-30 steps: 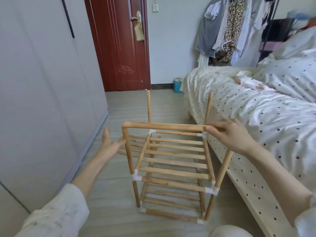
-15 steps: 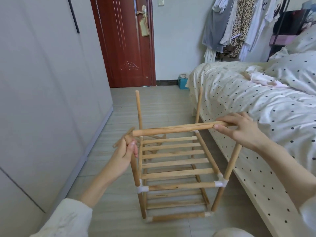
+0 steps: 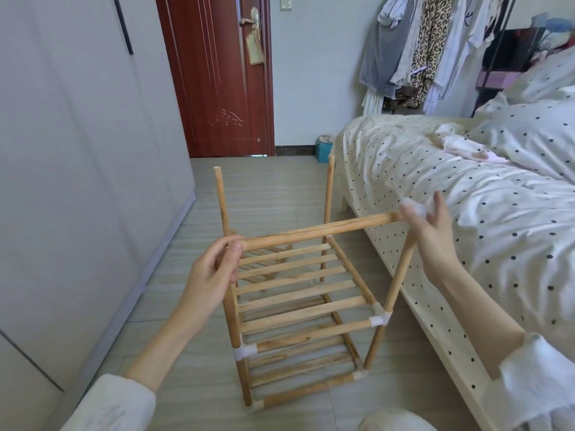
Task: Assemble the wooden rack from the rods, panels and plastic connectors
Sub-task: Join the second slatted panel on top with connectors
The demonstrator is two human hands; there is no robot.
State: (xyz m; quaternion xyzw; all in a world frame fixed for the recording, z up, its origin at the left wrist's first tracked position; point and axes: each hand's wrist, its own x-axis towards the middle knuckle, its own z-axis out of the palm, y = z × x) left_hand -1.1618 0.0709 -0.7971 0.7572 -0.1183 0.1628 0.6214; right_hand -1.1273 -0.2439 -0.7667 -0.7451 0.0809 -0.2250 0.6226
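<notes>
- Wooden rack (image 3: 298, 309) stands on the floor (image 3: 273, 188) beside the bed (image 3: 435, 188); lower two slatted tiers sit in their white connectors (image 3: 379, 318).
- Top tier is not done: two back posts end bare, no panel up there.
- Left hand (image 3: 214, 272) grips the top rod (image 3: 317, 230) at its near end, fingers curled round it.
- Right hand (image 3: 432, 231), blurred, holds something white, likely a connector, at the rod's far end.
- Containers: a small teal bin (image 3: 323, 149) by the wall, contents unclear.

Rack (image 3: 298, 309) on floor (image 3: 273, 194) between wardrobe (image 3: 77, 150) left, bed (image 3: 451, 197) right
</notes>
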